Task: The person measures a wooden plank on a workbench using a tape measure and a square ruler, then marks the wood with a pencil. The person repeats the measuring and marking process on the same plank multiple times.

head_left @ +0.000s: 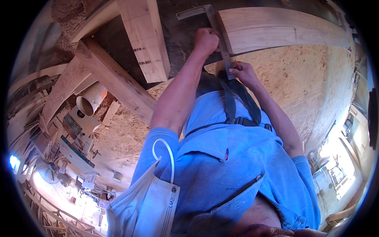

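Note:
A metal carpenter's square lies by the end of a pale timber piece, its long graduated arm running toward my waist. My left hand is closed against the left edge of that arm, its fingertips partly hidden. Close to the arm's lower end is my right hand, pinching what looks like a thin reddish pencil. Its fingers are beside or touching the metal.
Another timber with dark marks lies left of my hands, on the dark work surface. A slanting beam, a bucket and sawdust on the floor are farther left. A white mask hangs in front.

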Motion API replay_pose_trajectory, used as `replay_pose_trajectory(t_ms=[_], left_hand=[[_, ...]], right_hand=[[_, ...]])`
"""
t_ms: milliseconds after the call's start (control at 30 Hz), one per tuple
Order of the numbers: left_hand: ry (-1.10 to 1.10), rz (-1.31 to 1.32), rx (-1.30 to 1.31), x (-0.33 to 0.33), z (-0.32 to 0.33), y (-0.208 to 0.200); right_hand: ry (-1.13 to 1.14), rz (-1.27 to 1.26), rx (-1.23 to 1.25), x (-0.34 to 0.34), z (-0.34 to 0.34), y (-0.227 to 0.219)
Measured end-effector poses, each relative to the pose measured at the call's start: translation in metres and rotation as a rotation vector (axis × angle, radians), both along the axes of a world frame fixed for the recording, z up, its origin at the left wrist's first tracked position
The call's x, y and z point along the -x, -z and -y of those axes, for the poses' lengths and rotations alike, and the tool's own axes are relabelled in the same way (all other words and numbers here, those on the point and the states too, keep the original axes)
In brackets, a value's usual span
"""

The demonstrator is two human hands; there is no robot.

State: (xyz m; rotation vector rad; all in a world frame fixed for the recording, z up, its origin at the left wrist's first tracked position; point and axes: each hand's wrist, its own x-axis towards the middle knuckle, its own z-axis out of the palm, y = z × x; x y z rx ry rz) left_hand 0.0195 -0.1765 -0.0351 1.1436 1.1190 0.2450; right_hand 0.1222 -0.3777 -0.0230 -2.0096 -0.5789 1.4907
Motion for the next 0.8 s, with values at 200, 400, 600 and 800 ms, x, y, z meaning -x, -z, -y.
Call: replay_pose_trajectory(t_ms=[200, 400, 600, 800], left_hand=[[-0.007, 0.017, 0.011, 0.001, -0.001, 0.011], [0.014, 0.006, 0.028, 0.003, -0.003, -0.001], [0.029, 0.009, 0.04, 0.002, -0.001, -0.009], [-0.086, 0.068, -0.02, 0.038, 0.017, -0.04]], right_hand=[[0.007, 0.052, 0.085, 0.006, -0.009, -0.018], [0.021, 0.065, 0.027, 0.007, -0.007, -0.009], [-0.046, 0.143, 0.008, 0.006, -0.014, -0.015], [-0.115, 0.138, -0.078, 0.009, -0.009, -0.061]])
